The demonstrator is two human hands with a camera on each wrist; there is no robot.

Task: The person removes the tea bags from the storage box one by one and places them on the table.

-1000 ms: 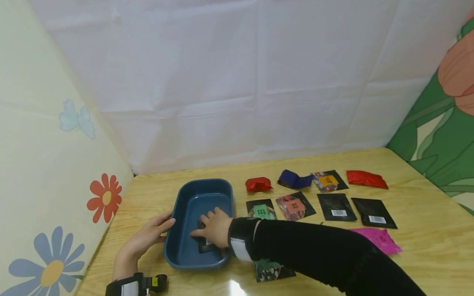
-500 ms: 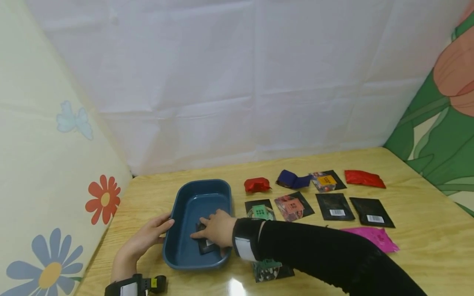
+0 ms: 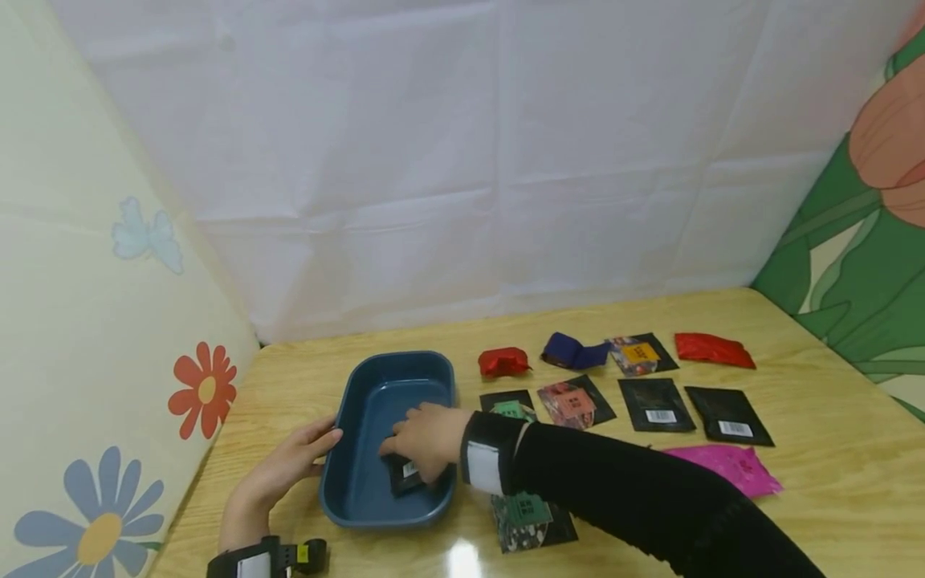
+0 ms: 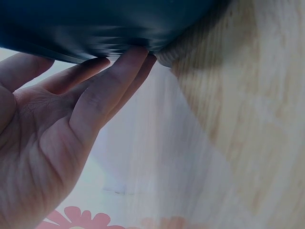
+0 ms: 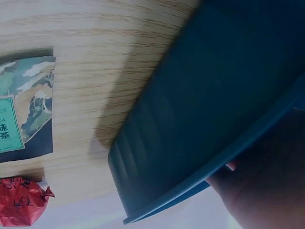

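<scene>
A deep blue tub (image 3: pixel 367 429) stands on the wooden table, left of the spread-out packets. Inside it my right hand (image 3: pixel 428 440) pinches a small black sachet (image 3: pixel 405 476) with a white label, its fingers bent over the upper part. Beyond the tub's wall (image 5: pixel 190 105), most of that hand is hidden in the right wrist view. My left hand (image 3: pixel 292 457) rests against the tub's left side. In the left wrist view, its fairly straight fingers (image 4: pixel 97 102) touch the outer wall.
Right of the tub lie sachets with green labels (image 3: pixel 531 512), a salmon-labelled one (image 3: pixel 576 401), an orange-labelled one (image 3: pixel 641 353) and black ones (image 3: pixel 656 404). A crumpled red packet (image 3: pixel 503 361), a purple wrapper (image 3: pixel 573 351), a flat red packet (image 3: pixel 715 349) and a pink packet (image 3: pixel 737 469) lie around them.
My right hand has gone from fingers spread over the black sachet to fingers drawn in on it, with the wrist slightly higher and further right. The left hand stays at the tub.
</scene>
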